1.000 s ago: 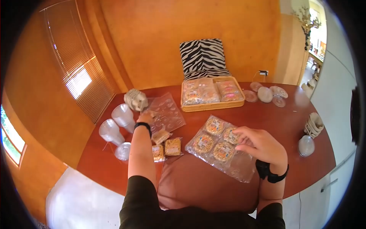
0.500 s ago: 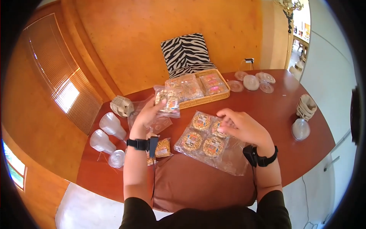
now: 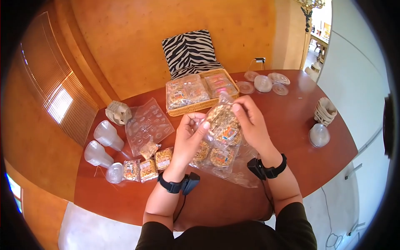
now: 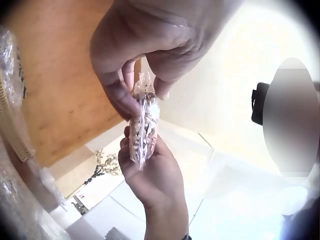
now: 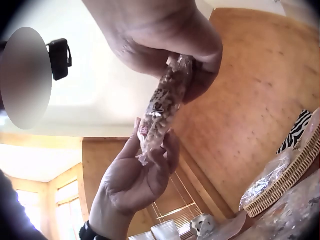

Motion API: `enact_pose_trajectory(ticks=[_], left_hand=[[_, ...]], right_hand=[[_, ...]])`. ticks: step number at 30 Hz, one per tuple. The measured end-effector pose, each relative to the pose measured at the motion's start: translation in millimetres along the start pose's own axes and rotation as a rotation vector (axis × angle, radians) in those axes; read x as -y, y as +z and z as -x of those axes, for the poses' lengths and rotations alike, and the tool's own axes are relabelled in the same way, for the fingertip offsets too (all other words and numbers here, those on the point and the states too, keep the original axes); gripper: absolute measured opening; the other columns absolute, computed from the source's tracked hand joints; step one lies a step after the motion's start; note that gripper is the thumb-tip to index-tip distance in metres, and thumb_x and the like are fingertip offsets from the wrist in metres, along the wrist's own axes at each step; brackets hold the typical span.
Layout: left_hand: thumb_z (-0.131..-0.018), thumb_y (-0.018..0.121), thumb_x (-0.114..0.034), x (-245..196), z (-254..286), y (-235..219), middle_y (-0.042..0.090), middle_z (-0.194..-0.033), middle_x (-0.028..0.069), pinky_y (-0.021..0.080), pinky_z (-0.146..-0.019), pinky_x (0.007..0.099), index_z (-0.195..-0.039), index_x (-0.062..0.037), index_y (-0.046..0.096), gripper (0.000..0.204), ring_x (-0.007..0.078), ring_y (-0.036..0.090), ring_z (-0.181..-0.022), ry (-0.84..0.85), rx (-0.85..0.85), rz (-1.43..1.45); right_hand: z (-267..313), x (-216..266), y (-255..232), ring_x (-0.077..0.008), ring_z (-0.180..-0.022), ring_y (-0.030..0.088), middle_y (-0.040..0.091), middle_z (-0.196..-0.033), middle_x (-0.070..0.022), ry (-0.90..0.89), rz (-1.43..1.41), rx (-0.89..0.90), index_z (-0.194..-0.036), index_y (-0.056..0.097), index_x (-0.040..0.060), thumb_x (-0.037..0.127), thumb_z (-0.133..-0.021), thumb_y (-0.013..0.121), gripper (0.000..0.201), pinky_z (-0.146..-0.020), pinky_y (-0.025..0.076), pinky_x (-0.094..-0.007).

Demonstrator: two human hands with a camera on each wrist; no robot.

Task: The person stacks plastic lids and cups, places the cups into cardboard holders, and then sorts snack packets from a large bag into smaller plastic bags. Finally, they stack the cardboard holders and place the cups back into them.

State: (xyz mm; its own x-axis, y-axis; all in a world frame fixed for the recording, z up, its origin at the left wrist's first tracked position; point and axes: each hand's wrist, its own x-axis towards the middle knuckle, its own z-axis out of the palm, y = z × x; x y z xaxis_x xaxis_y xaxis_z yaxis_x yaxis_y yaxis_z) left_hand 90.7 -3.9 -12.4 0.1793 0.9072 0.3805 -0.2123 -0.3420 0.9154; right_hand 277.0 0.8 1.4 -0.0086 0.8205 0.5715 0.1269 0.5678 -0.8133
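Note:
A round, clear-wrapped puffed-grain cake with an orange-and-blue label is held up in front of the body. My left hand pinches one edge of it between thumb and fingers, and my right hand pinches the opposite edge. The wrist views show the packet edge-on, a hand at each end. Below it on the table lies a large clear bag of similar round cakes, some hidden behind the held one. Left of my left hand are several smaller square packets.
A wicker basket of wrapped snacks stands at the back, before a zebra-striped chair. A flat clear plastic sheet, stacked clear cups and pale molded holders lie left. Clear lids and more holders sit right.
My left hand has come from the far left with the round packet to the middle. My right hand has risen from above the bag and now pinches the packet too.

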Motion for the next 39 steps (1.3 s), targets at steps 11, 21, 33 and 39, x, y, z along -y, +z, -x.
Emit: enact_pose_trajectory(ticks=[11, 21, 33, 39], left_hand=[[-0.096, 0.054, -0.015, 36.7, -6.6, 3.1, 0.053, -0.09, 0.0005, 0.041, -0.08, 0.0231, -0.093, -0.0078, 0.046, 0.012, 0.0067, 0.048, -0.083, 0.157, -0.296, 0.457], [-0.095, 0.056, -0.024, 41.6, -10.3, -4.8, 0.058, -0.086, -0.0005, 0.046, -0.075, 0.0255, -0.085, -0.0113, 0.05, 0.017, 0.0072, 0.053, -0.08, 0.06, -0.227, 0.639], [-0.091, 0.048, -0.057, 33.2, -10.9, -17.2, 0.046, -0.132, 0.0189, 0.045, -0.089, 0.0388, -0.122, -0.0143, 0.047, 0.052, 0.022, 0.051, -0.112, -0.806, 0.241, 0.932], [-0.097, 0.048, -0.039, 27.7, -4.3, -16.7, 0.048, -0.132, 0.0112, 0.042, -0.094, 0.0379, -0.13, -0.0165, 0.043, 0.041, 0.0202, 0.045, -0.122, -0.675, 0.345, 0.73]], right_hand=[[10.0, 10.1, 15.5, -0.0101, -0.065, 0.043, 0.047, -0.073, -0.0032, -0.188, 0.295, 0.008, -0.092, 0.05, 0.002, 0.011, -0.096, 0.046, 0.01, -0.061, 0.038, -0.0246], [12.6, 5.5, 15.2, -0.0092, -0.076, 0.046, 0.05, -0.084, -0.0057, -0.037, 0.064, 0.029, -0.099, 0.049, 0.0032, 0.012, -0.099, 0.043, 0.01, -0.067, 0.039, -0.0246], [7.4, 14.2, 0.9, -0.0257, -0.087, 0.055, 0.056, -0.094, -0.0068, -0.922, 0.701, -0.001, -0.09, 0.058, 0.0068, -0.001, -0.077, 0.06, 0.016, -0.087, 0.044, -0.0461], [11.7, 20.5, 0.8, -0.0241, -0.091, 0.057, 0.058, -0.097, -0.0048, -0.981, 0.683, 0.002, -0.088, 0.061, 0.0113, 0.0, -0.071, 0.068, 0.022, -0.089, 0.043, -0.0456]])
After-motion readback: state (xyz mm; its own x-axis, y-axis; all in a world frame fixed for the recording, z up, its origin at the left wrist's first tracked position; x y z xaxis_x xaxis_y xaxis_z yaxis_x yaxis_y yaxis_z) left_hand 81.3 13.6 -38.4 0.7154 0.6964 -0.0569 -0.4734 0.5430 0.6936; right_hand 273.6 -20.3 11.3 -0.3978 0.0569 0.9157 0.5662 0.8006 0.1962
